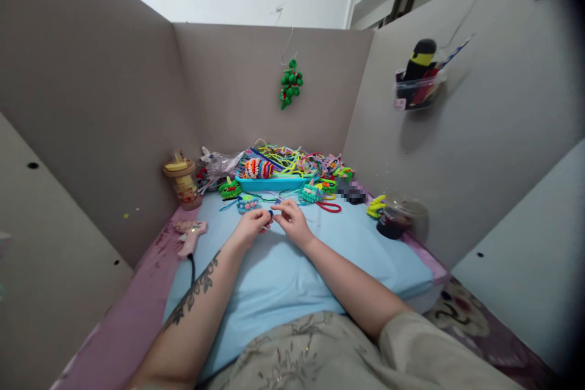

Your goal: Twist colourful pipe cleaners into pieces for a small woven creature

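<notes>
Over the middle of the light blue cloth, my left hand (254, 223) pinches a small dark blue piece (270, 213), too small to name surely. My right hand (293, 223) meets it from the other side, thumb and forefinger bent round the same piece. Just beyond my left hand lies a blue and pink fuzzy-stem craft piece (248, 204). A teal braided craft piece (309, 193) sits past my right hand, with a red looped stem (329, 207) beside it.
Behind stands a blue tray (276, 184) heaped with colourful fuzzy stems (287, 161). On the left are a pink glue gun (192, 237) and a lidded cup (183, 183). A dark jar (393, 223) stands right. Grey panels (274, 85) enclose three sides.
</notes>
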`<state>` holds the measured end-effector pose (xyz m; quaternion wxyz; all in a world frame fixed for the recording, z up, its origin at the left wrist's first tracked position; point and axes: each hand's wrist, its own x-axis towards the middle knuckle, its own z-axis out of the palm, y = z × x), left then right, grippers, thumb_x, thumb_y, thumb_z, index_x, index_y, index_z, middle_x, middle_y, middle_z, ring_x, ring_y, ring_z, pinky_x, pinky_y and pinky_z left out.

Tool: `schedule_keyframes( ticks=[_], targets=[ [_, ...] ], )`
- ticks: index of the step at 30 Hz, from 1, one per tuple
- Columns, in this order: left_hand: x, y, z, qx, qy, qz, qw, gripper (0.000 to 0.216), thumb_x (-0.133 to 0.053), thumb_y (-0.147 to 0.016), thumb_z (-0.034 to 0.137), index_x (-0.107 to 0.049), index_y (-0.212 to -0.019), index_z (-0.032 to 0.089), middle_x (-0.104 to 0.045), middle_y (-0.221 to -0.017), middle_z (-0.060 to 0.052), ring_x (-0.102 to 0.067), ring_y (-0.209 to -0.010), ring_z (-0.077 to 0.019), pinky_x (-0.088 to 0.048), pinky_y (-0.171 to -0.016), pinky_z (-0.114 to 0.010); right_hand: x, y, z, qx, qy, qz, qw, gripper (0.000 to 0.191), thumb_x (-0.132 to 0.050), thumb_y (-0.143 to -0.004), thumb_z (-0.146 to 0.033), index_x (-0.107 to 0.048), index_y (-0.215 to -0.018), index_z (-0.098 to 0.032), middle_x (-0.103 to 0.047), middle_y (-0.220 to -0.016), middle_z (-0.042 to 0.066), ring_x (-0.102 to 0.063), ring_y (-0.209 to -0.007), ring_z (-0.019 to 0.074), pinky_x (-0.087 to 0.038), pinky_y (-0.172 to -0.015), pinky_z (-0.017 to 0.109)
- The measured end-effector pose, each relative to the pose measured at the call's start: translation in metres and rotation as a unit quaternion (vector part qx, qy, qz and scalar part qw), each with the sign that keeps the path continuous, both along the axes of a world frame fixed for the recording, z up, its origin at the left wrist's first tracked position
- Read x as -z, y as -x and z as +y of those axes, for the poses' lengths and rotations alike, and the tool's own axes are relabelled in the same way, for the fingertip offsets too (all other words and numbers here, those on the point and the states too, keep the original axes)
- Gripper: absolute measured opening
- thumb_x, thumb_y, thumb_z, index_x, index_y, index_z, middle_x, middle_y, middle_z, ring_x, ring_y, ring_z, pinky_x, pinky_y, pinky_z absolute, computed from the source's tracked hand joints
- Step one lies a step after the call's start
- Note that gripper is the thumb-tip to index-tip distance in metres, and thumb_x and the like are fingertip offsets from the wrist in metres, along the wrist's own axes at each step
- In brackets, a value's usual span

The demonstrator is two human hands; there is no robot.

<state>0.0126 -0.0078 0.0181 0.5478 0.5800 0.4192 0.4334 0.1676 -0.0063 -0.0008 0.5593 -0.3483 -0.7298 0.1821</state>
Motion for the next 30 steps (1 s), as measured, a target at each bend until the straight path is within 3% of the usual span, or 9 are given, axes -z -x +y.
schedule_keyframes(
  ticks=[3, 8, 16, 19, 24, 30],
  targets=[
    [-0.001, 0.000, -0.003, 0.044, -0.010, -0.001, 0.999, 0.032, -0.064, -0.064, 0.043, -0.052, -0.059, 0.013, -0.052, -0.058, 0.001, -0.044, -0.051, -0.0072, -0.034, -0.051, -0.020, -0.005, -0.004, 0.001, -0.031, 0.030, 0.031, 0.999, 0.019, -0.061, -0.076, -0.025, -0.068, -0.094, -0.022, -0.049, -0.085, 0.004, -0.049, -0.070, 0.0121, -0.044, -0.061, 0.025],
    [-0.002, 0.001, -0.003, 0.057, -0.008, 0.018, 0.998, 0.030, -0.066, -0.063, 0.040, -0.056, -0.058, 0.012, -0.052, -0.054, 0.001, -0.044, -0.049, -0.0073, -0.034, -0.050, -0.020, -0.010, -0.006, -0.003, -0.063, 0.025, 0.028, 0.997, 0.011, -0.061, -0.076, -0.022, -0.070, -0.081, -0.020, -0.054, -0.076, 0.002, -0.053, -0.074, 0.0138, -0.044, -0.068, 0.027],
    [0.000, 0.001, -0.003, 0.073, 0.021, 0.009, 0.997, 0.029, -0.067, -0.062, 0.039, -0.060, -0.060, 0.011, -0.055, -0.055, 0.000, -0.046, -0.048, -0.0068, -0.036, -0.049, -0.020, -0.012, -0.004, -0.007, -0.035, 0.000, 0.029, 0.999, 0.009, -0.059, -0.075, -0.017, -0.068, -0.071, -0.018, -0.058, -0.071, 0.002, -0.055, -0.073, 0.0144, -0.044, -0.069, 0.027],
    [0.000, 0.000, -0.002, 0.073, 0.018, 0.002, 0.997, 0.029, -0.067, -0.062, 0.037, -0.058, -0.062, 0.010, -0.055, -0.056, 0.000, -0.046, -0.048, -0.0064, -0.037, -0.049, -0.020, -0.011, -0.004, -0.005, -0.038, 0.003, 0.034, 0.999, 0.010, -0.059, -0.076, -0.017, -0.068, -0.071, -0.018, -0.059, -0.071, 0.003, -0.055, -0.072, 0.0143, -0.044, -0.069, 0.027],
    [-0.004, -0.002, -0.002, 0.020, -0.009, -0.021, 1.000, 0.035, -0.070, -0.060, 0.034, -0.051, -0.082, 0.014, -0.058, -0.060, 0.003, -0.052, -0.049, -0.0077, -0.042, -0.051, -0.021, -0.007, -0.003, -0.001, -0.043, 0.019, 0.035, 0.998, 0.012, -0.059, -0.077, -0.021, -0.069, -0.083, -0.019, -0.059, -0.075, 0.003, -0.055, -0.073, 0.0143, -0.044, -0.067, 0.027],
    [-0.004, -0.001, -0.001, 0.023, -0.018, 0.000, 1.000, 0.029, -0.068, -0.060, 0.031, -0.046, -0.070, 0.015, -0.059, -0.055, 0.002, -0.052, -0.045, -0.0077, -0.041, -0.047, -0.019, -0.005, -0.006, -0.001, -0.075, 0.010, -0.008, 0.997, 0.015, -0.058, -0.077, -0.021, -0.069, -0.088, -0.021, -0.063, -0.079, 0.004, -0.057, -0.075, 0.0150, -0.046, -0.070, 0.028]
  ],
)
